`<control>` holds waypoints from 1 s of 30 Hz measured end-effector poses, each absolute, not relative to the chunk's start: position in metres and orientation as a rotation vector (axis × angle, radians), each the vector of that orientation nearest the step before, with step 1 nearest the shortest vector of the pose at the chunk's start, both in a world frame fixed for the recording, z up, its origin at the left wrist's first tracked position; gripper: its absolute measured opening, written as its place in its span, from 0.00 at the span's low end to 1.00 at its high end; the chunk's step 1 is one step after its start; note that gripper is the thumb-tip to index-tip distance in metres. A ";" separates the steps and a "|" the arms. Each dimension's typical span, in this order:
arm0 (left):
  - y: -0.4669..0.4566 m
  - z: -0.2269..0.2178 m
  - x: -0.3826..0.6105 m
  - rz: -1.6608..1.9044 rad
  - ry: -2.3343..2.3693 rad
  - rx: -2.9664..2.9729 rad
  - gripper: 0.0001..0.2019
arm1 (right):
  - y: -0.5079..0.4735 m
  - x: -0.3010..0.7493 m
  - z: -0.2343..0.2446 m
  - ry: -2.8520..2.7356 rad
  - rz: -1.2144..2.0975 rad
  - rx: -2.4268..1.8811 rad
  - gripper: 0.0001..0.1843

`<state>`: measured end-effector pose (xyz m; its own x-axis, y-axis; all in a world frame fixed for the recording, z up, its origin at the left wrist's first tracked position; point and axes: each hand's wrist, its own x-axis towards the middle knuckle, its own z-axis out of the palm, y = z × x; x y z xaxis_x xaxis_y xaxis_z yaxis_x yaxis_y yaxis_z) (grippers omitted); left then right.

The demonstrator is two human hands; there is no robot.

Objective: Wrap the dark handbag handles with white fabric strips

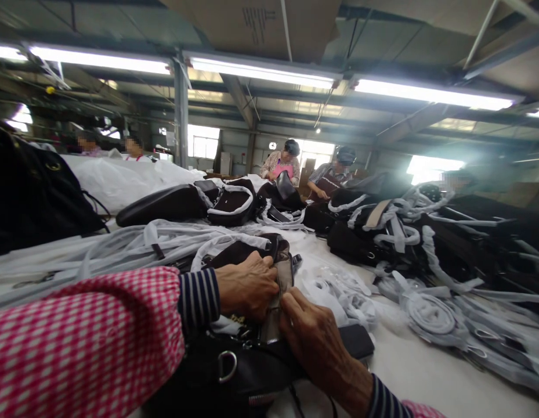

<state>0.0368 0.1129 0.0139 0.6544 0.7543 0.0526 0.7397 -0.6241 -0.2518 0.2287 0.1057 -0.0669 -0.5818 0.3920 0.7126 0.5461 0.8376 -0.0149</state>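
A black handbag lies in front of me with its zipped opening spread, and a grey-beige lining shows inside. My left hand comes from the left, its fingers curled and closed on the bag at the lining. Opposite it, my right hand pinches the other side of the same opening; its fingertips are partly hidden. A silver D-ring sits on the side of the bag nearest me. White wrapping covers a handle just beyond my left hand.
Wrapped straps stretch across the table on the left. Coiled white-wrapped straps lie to the right. More black bags are piled along the back. Two co-workers work beyond them. A large black bag stands at far left.
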 end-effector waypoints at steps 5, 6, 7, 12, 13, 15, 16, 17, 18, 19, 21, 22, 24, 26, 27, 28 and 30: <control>0.113 0.008 0.042 0.051 -1.130 -2.623 0.06 | 0.106 0.239 -0.068 -2.307 -0.034 -0.814 0.10; 0.111 0.006 0.040 0.006 -1.155 -2.675 0.08 | 0.106 0.243 -0.068 -2.307 0.029 -0.840 0.09; 0.108 0.003 0.037 -0.036 -1.198 -2.722 0.09 | 0.105 0.246 -0.068 -2.303 0.079 -0.860 0.10; 0.077 -0.014 0.030 -0.266 -1.349 -2.821 0.09 | 0.114 0.248 -0.069 -2.277 0.019 -0.871 0.10; 0.071 -0.017 0.029 -0.279 -1.341 -2.849 0.06 | 0.120 0.246 -0.067 -2.261 -0.035 -0.876 0.10; 0.063 -0.019 0.029 -0.257 -1.265 -2.934 0.01 | 0.137 0.244 -0.060 -2.217 -0.147 -0.910 0.10; 0.060 -0.019 0.028 -0.222 -1.211 -2.977 0.04 | 0.147 0.243 -0.056 -2.188 -0.195 -0.938 0.10; 0.057 -0.018 0.027 -0.187 -1.166 -3.005 0.06 | 0.158 0.244 -0.051 -2.154 -0.235 -0.968 0.10; 0.056 -0.017 0.025 -0.168 -1.146 -3.008 0.08 | 0.168 0.245 -0.046 -2.117 -0.263 -0.998 0.11; 0.054 -0.015 0.024 -0.162 -1.153 -2.994 0.09 | 0.177 0.246 -0.042 -2.082 -0.278 -1.020 0.11; 0.054 -0.011 0.021 -0.155 -1.238 -2.942 0.07 | 0.190 0.250 -0.037 -2.037 -0.280 -1.022 0.12; 0.055 -0.008 0.021 -0.125 -1.307 -2.912 0.05 | 0.193 0.252 -0.036 -2.033 -0.266 -0.999 0.11; 0.064 0.000 0.025 -0.047 -1.457 -2.799 0.04 | 0.193 0.255 -0.036 -2.048 -0.212 -0.925 0.11; 0.083 0.008 0.033 -0.057 -1.535 -2.639 0.06 | 0.189 0.254 -0.035 -2.040 -0.144 -0.857 0.11; 0.096 0.010 0.039 -0.125 -1.538 -2.566 0.08 | 0.187 0.253 -0.034 -2.017 -0.115 -0.832 0.11; 0.110 0.011 0.045 -0.220 -1.515 -2.525 0.10 | 0.185 0.252 -0.033 -1.987 -0.092 -0.810 0.11; 0.139 0.009 0.056 -0.437 -1.506 -2.507 0.11 | 0.182 0.249 -0.034 -1.920 -0.051 -0.776 0.11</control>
<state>0.0557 0.1388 0.0088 0.4426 0.8290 0.3418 0.8832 -0.4690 -0.0064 0.2491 0.1821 -0.0340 -0.2727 0.4925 0.8265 0.5353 0.7915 -0.2950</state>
